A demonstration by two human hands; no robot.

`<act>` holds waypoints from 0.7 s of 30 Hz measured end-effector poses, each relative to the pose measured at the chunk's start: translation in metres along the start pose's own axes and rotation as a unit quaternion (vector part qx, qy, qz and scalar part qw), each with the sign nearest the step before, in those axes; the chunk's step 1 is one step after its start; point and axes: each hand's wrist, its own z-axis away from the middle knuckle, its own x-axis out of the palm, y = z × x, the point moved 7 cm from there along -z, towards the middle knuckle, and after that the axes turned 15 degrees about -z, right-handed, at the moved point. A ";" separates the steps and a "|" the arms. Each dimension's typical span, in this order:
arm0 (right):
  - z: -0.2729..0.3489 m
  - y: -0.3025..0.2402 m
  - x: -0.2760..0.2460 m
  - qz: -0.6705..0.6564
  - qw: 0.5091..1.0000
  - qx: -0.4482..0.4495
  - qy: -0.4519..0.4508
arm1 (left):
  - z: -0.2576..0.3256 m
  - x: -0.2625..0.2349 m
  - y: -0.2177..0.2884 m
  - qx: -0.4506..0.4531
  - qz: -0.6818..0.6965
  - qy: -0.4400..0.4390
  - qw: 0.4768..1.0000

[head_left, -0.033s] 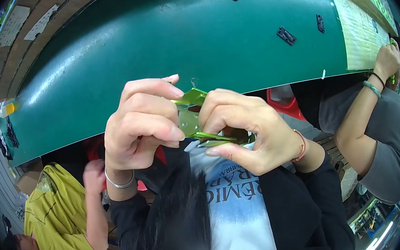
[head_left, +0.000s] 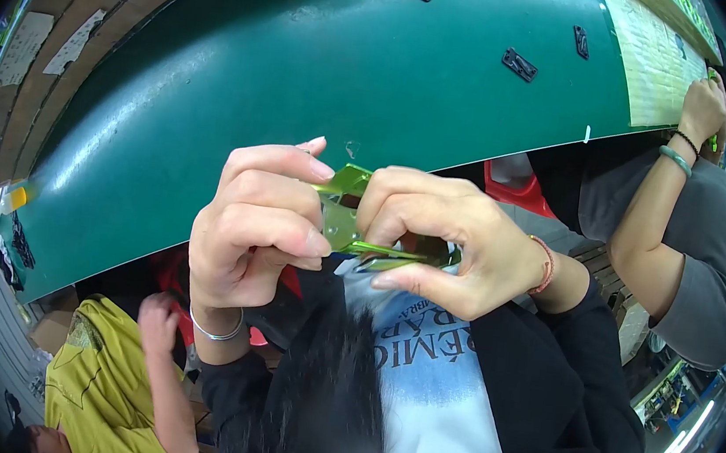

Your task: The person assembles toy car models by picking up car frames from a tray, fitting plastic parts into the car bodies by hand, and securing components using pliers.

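Both my hands hold a shiny lime-green bent part (head_left: 341, 224) with flat faces and folded edges, raised in front of my chest near the table's edge. My left hand (head_left: 262, 220) pinches its left end between curled fingers and thumb. Around its right side my right hand (head_left: 459, 237) is closed, fingers over the top and thumb pressing a lower edge. Much of the part is hidden behind my fingers, so its exact kind does not show.
Beyond my hands lies a green tabletop (head_left: 309, 70). Small black rectangular parts (head_left: 520, 64) rest on it at the far side. A yellow-green sheet (head_left: 654, 67) covers the right end. Co-workers in a yellow shirt (head_left: 99, 376) and a grey shirt (head_left: 713, 263) sit left and right.
My hands and the green part have barely shifted. At the left, the forearm and hand of the co-worker in yellow have moved a little to the left.
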 end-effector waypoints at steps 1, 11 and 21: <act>-0.001 0.003 0.002 -0.033 0.999 0.003 -0.013 | 0.000 0.000 -0.005 -0.011 0.034 0.002 0.999; -0.004 -0.024 0.000 0.454 0.868 -0.198 0.041 | -0.008 0.003 0.014 -0.008 -0.269 -0.044 0.962; -0.013 0.010 -0.026 0.507 0.835 -0.209 0.040 | -0.056 0.020 0.051 0.052 -0.420 0.013 0.906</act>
